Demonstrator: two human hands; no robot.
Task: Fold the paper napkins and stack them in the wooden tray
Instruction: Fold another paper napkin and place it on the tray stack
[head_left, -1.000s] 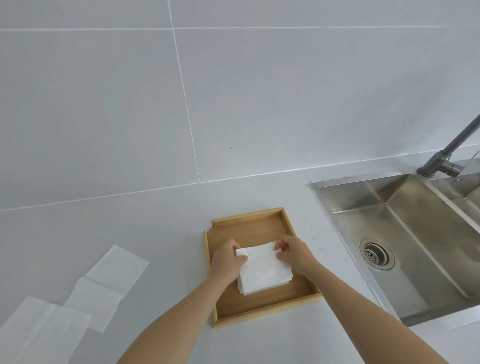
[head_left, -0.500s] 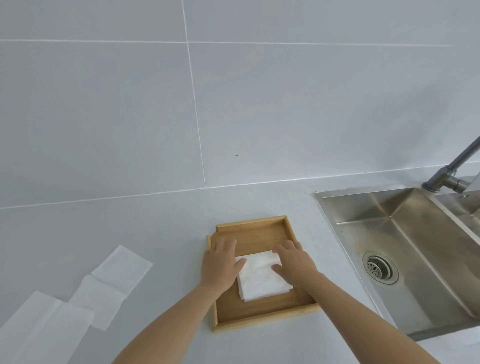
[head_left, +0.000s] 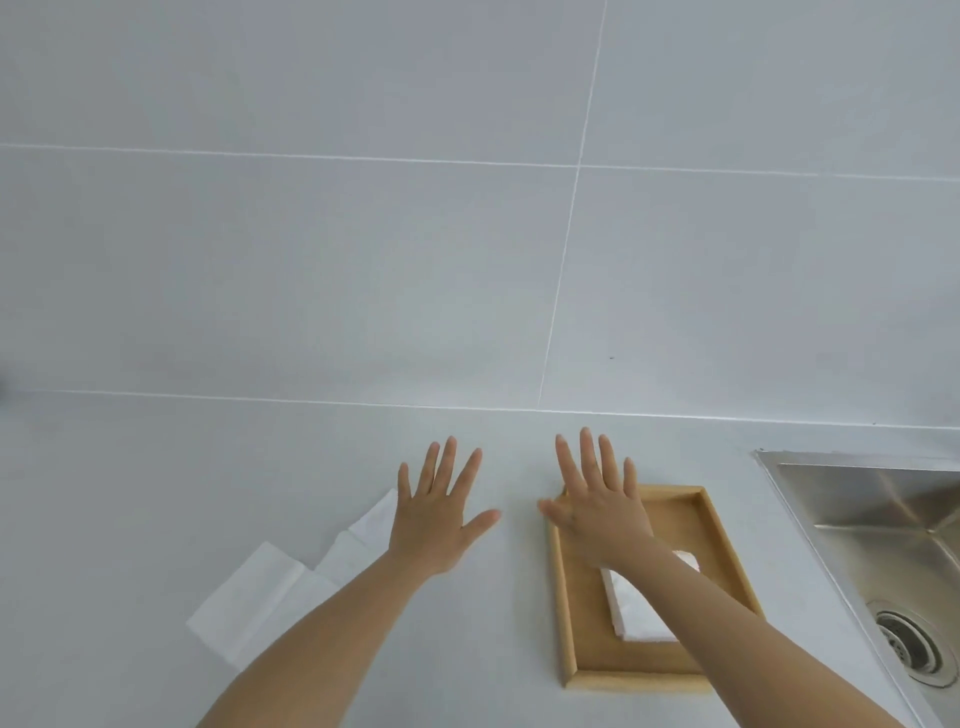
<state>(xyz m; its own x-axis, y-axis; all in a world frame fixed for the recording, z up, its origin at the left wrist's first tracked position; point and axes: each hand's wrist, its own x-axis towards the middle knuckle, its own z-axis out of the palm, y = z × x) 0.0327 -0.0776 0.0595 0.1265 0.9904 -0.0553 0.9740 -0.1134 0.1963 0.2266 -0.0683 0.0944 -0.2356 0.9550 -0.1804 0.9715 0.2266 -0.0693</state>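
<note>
Both hands spread flat, holding nothing; left hand (head_left: 434, 519) over loose napkins (head_left: 260, 597); right hand (head_left: 602, 512) above the tray (head_left: 722, 551) with folded napkins (head_left: 631, 610).

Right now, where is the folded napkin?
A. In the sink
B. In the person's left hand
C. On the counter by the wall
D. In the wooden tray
D. The folded napkin lies flat inside the wooden tray, partly hidden by the right arm, while the left hand and the right hand are spread open and hold nothing.
</note>
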